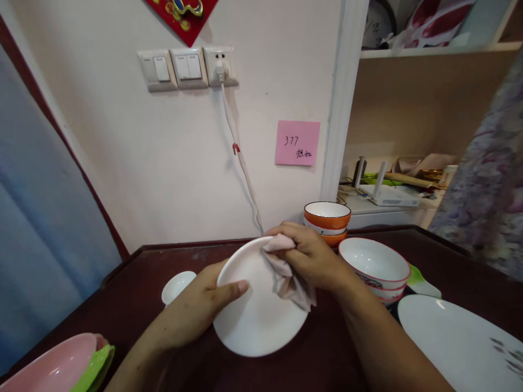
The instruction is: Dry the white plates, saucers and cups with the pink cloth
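A round white plate (257, 321) is held up at a tilt over the dark table. My left hand (216, 294) grips its left side, thumb on the face and fingers behind. My right hand (312, 253) is closed on a pale pinkish cloth (292, 286), pressed against the plate's upper right rim. The cloth hangs crumpled down the plate's right side. Just left of my left hand, a small white bowl (177, 286) sits on the table, partly hidden by my wrist.
Orange-rimmed bowls (327, 218) are stacked by the wall, with red-rimmed white bowls (373, 267) in front. A large white plate (453, 343) lies right, a green-and-white spoon (423, 283) behind it. A pink dish (61, 365) with a green edge stands left. A cord (245, 169) hangs behind the table (139, 277).
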The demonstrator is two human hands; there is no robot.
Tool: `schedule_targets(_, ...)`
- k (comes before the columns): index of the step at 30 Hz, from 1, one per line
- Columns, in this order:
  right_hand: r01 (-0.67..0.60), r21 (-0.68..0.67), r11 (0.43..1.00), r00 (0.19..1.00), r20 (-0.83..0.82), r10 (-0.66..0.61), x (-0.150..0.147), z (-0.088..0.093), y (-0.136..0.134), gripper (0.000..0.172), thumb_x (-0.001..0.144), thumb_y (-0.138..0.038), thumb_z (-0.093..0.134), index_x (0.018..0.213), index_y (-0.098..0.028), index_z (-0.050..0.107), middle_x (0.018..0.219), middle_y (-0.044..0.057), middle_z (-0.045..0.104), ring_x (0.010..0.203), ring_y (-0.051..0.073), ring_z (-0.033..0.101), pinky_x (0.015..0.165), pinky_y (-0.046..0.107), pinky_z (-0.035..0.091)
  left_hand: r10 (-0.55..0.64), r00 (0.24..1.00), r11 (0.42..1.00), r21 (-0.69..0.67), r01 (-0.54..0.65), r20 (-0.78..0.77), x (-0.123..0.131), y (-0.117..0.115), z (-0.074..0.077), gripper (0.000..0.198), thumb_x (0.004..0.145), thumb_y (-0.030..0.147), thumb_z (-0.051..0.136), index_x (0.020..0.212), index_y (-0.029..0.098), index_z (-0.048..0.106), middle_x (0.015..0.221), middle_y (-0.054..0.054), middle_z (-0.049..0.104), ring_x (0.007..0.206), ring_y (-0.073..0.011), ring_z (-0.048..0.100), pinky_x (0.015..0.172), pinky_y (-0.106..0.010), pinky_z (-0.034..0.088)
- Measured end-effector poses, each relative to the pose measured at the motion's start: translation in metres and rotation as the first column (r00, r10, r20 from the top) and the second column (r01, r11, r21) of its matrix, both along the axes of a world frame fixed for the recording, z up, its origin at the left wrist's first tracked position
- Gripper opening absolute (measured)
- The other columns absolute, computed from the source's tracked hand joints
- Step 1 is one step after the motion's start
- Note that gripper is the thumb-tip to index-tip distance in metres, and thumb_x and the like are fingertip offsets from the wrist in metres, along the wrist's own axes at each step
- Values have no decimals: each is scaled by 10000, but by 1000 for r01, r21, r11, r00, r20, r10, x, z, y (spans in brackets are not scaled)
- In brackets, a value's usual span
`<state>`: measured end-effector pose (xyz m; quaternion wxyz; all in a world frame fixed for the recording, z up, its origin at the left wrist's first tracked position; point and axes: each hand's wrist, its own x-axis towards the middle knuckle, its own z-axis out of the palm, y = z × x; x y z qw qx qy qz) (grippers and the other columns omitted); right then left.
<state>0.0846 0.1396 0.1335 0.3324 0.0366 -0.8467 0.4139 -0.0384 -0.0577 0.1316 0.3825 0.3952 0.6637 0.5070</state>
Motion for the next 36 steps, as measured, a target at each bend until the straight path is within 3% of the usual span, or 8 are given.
schedule_targets(7,-102,181,978,983,167,72,7,7,-26,286,694,3,502,836,-196,649,848,-14,630,789,117,566,694,228,399,-146,984,982,-138,131,-103,9,-1,10,428,847,328,596,1264,235,598,1062,-54,711,920,-235,647,772,-301,484)
schedule_targets(13,-48,-179,983,999,-4,48,0,2,-8,80,751,-124,618,799,-182,647,758,-30,602,715,112,549,647,223,405,-33,959,970,239,-37,282,5,-5,10,644,838,600,498,1370,238,498,1297,-132,606,1138,-331,582,903,-404,486)
schedule_targets(18,24,-703,710,941,-225,-254,-19,-10,0,225,731,-359,729,828,-189,618,690,-49,573,631,109,511,583,226,399,32,902,823,500,-268,430,16,5,7,644,796,495,618,1360,207,503,1237,-134,647,1201,-367,540,1001,-471,441)
schedule_targets(20,-28,-791,612,911,-272,-310,-27,-16,-4,267,721,-381,737,869,-193,619,717,-43,590,651,121,529,606,243,422,117,879,773,514,-373,462,25,15,4,646,753,355,695,1348,185,510,1202,-137,665,1168,-357,570,1005,-469,447)
schedule_targets(23,-54,-829,556,902,-279,-330,-37,-22,-13,288,711,-391,742,881,-191,625,733,-32,609,664,132,546,616,256,436,308,803,698,453,-555,510,34,28,-3,638,715,252,741,1312,166,535,1142,-135,692,1067,-321,637,952,-451,499)
schedule_targets(28,2,-811,585,928,-216,-303,-38,-24,-17,288,709,-394,739,852,-176,619,723,-28,607,655,126,539,610,246,432,576,693,585,373,-720,434,29,32,-8,601,664,249,796,1222,148,595,999,-121,731,876,-279,698,788,-415,576)
schedule_targets(32,62,-709,702,941,-194,-278,-27,-17,-8,285,748,-422,702,861,-173,619,715,-23,590,658,134,536,600,249,423,540,800,737,310,-600,262,23,23,0,511,694,340,770,1130,108,641,949,-150,736,808,-291,700,711,-403,578)
schedule_targets(36,212,-414,885,938,-167,-303,-6,-2,-1,174,802,-309,643,930,-195,670,833,10,643,778,165,578,695,282,443,297,945,922,215,-321,136,19,14,2,497,747,325,716,1196,135,620,980,-144,737,827,-294,697,723,-391,557)
